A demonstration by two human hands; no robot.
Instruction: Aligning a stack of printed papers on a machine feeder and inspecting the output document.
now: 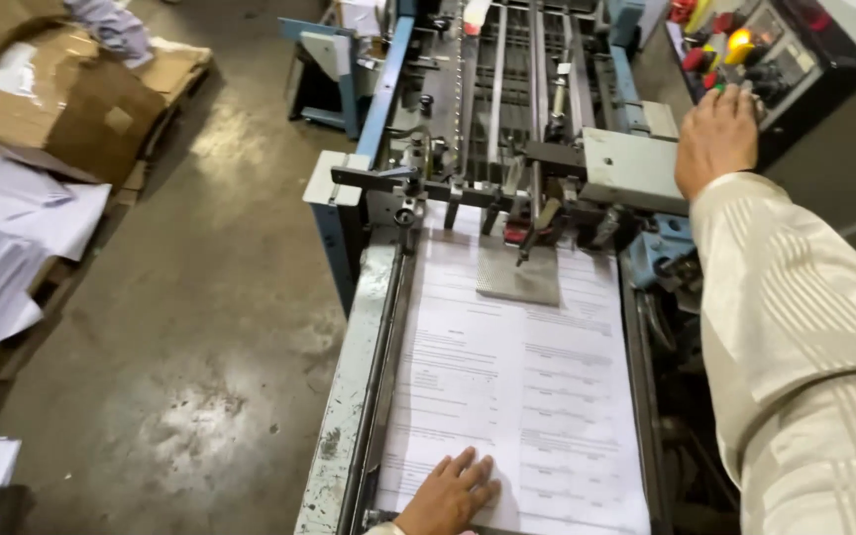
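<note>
My left hand (448,493) lies flat, fingers spread, on the near end of a stack of printed white sheets (527,376) loaded on the feed table of a blue paper-folding machine (369,327). My right hand (715,134), in a cream ribbed sleeve, reaches up to the machine's control panel (775,59); its fingertips touch the panel next to a green button, beside red and yellow knobs. It grips nothing. A grey metal weight plate (519,272) rests on the far end of the sheets under the feeder bar.
Rollers and guide rails (517,89) run away beyond the feeder. On the left, across a stained concrete floor (200,327), a pallet carries piles of white paper (2,258) and flattened brown cardboard (81,99).
</note>
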